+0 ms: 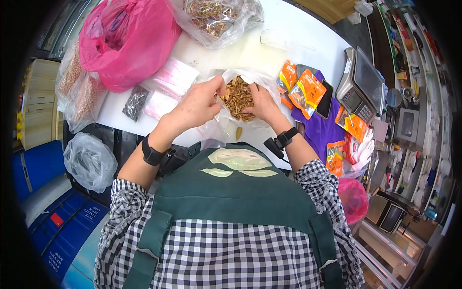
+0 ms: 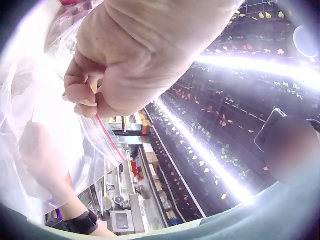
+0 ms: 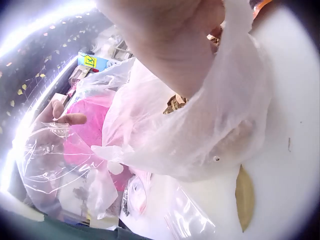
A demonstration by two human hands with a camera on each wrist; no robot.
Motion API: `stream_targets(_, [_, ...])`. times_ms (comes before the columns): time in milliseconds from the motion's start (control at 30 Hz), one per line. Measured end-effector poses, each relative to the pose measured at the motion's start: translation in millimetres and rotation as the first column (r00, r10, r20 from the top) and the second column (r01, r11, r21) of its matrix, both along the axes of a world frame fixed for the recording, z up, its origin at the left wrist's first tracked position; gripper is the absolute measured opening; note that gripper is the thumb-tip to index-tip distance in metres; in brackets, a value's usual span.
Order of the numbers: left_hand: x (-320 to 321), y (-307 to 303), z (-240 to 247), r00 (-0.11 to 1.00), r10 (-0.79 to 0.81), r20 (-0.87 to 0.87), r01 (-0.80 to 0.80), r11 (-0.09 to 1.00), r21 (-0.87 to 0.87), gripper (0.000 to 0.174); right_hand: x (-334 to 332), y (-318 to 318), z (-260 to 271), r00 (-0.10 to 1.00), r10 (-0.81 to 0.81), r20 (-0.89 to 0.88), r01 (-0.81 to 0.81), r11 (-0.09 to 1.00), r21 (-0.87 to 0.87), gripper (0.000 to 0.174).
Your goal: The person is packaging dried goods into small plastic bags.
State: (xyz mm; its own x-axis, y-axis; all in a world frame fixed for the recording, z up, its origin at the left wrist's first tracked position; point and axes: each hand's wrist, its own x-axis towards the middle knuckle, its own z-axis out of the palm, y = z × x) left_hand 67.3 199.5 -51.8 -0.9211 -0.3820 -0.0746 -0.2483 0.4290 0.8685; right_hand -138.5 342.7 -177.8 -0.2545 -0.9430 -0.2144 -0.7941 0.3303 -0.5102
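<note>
My left hand (image 1: 199, 102) pinches the edge of a clear zip-seal bag (image 2: 102, 137) between thumb and curled fingers; its red seal line shows in the left wrist view. That bag hangs beside a thin white plastic bag (image 3: 200, 142) with its mouth open. Inside the white bag lie dried brown strips (image 1: 237, 98). Reaching into this bag from the right, my right hand (image 1: 264, 103) touches the strips, thumb and fingers spread apart over them. The bag's wall hides part of that hand in the right wrist view.
A pink bag (image 1: 130, 43) and another clear bag of dried pieces (image 1: 211, 19) stand behind. Flat clear bags (image 1: 175, 77) lie left. Orange packets (image 1: 308, 91), a phone (image 1: 325, 99) and a scale (image 1: 358, 89) lie right. One long dried leaf (image 3: 244, 199) lies near the front edge.
</note>
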Motion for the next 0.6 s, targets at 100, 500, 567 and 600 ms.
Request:
stream_targets(100, [1.8,7.4,-6.4,0.999,0.007,0.036,-0.011,0.993,0.118,0.012,1.8,5.4,1.7,0.997,-0.071,0.015,0.071,0.997,-0.008,0.087])
stream_targets(500, [14.3,3.2,-20.8,0.982,-0.161,-0.101,0.16,0.987,-0.018,0.024,5.7,8.3,3.3,0.999,-0.024,-0.034,0.025,1.0,0.016,0.09])
stream_targets(567, [7.7,5.6,-13.8,0.97,-0.161,-0.183,0.137,0.981,-0.135,0.036,8.4,8.4,5.3,0.999,-0.018,-0.028,0.02,0.999,0.044,0.093])
stream_targets(600, [3.2,6.5,-6.5,0.97,-0.161,-0.184,0.137,0.981,-0.136,0.036,9.3,7.8,7.4,1.0,-0.012,-0.022,0.013,0.997,0.071,0.096])
